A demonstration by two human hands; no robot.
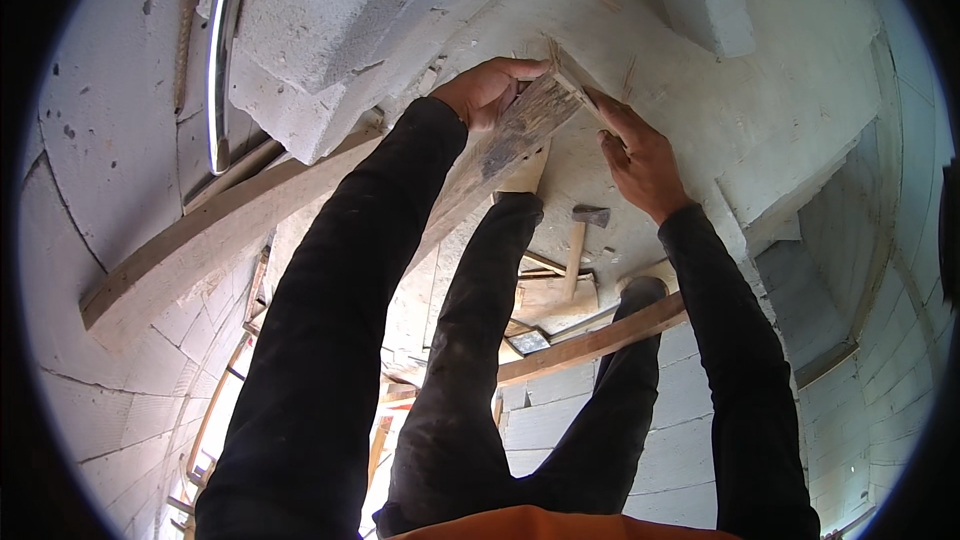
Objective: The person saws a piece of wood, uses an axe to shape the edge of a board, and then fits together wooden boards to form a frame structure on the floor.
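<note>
Head view: a person looks down past both black-sleeved forearms and dark trousers onto pale aerated-concrete block walls
Left hand [487,90]: grip curled over the upper left edge of the weathered wooden board [515,135], thumb side against its face, holding it
Right hand [637,160]: fingers stretched along the board's right end, near its splintered corner; palm open and flat rather than wrapped, touching the wood
Wooden board: grey, worn, tilted, running from the hands down toward the lower left, resting on the top of the block wall [760,130]
Hammer [582,240]: wooden handle, dark head, lying below the hands between the legs, apart from both hands
Loose block [708,5]: small white piece, sitting on the wall top, well apart from the right hand
Metal tube [225,50]: shiny, curved, upper left
Timber batten [595,342]: crosses under the right knee
</note>
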